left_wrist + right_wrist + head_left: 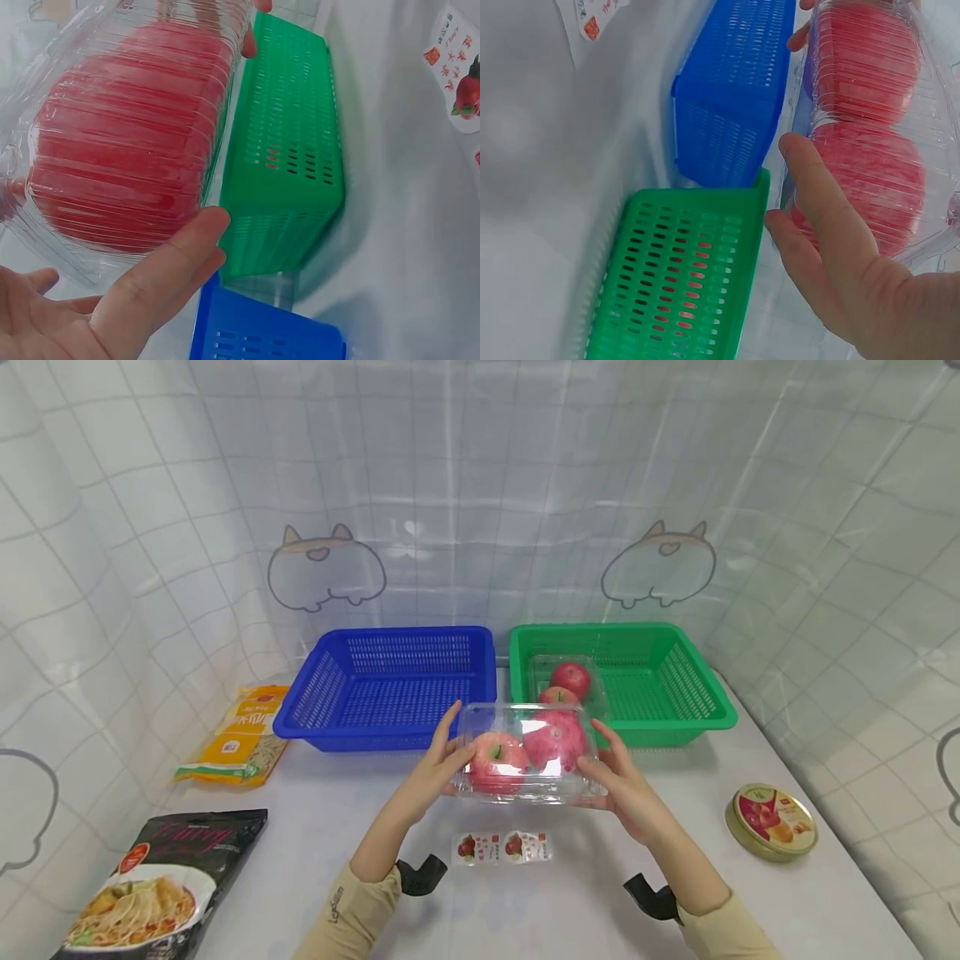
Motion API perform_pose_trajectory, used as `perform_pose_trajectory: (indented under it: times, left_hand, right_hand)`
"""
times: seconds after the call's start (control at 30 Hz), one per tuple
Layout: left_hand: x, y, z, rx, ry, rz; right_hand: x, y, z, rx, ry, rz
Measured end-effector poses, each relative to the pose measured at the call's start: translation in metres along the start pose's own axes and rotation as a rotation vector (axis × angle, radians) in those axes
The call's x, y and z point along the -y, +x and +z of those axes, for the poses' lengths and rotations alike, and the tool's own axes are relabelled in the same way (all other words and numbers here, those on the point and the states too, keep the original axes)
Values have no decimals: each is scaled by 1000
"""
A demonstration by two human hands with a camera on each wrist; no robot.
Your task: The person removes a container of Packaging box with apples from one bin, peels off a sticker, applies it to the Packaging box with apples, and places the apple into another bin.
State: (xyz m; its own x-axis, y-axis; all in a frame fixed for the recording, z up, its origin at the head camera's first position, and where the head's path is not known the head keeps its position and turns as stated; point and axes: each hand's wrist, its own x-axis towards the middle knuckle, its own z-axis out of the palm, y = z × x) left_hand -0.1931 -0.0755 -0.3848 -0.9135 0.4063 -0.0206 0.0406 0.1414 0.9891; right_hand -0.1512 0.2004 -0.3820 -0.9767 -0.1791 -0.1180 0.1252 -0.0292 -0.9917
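A clear plastic clamshell box is held up over the table between both hands, in front of the baskets. Inside it lie a red-yellow apple and a bright pink fruit, side by side. My left hand grips the box's left end, thumb near the top and fingers beneath. At the opposite end my right hand holds it the same way. From the left wrist, the ribbed box wall shows close above the fingers. Below the box, two fruit-picture labels lie on the white table.
A blue basket stands at the back left. Beside it, a green basket contains another clear box with apples. At left are a yellow packet and a black noodle packet; a round tin sits at right.
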Motion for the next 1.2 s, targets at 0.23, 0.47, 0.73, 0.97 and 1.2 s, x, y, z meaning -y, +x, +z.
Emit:
perform_pose_trajectory:
  times: [0.23, 0.47, 0.73, 0.97, 1.2]
  left_hand:
    - [5, -9, 2, 6, 10, -14]
    - [16, -21, 3, 16, 10, -27]
    - [31, -31, 6, 27, -21, -52]
    - [42, -28, 9, 19, -9, -83]
    - [56, -21, 8, 19, -6, -92]
  right_hand:
    - [-4, -7, 3, -8, -2, 15]
    - [-15, -9, 6, 11, -15, 39]
    - [-29, -10, 10, 23, -11, 67]
    - [-42, -1, 11, 25, -1, 79]
    - [-54, 12, 11, 8, -34, 120]
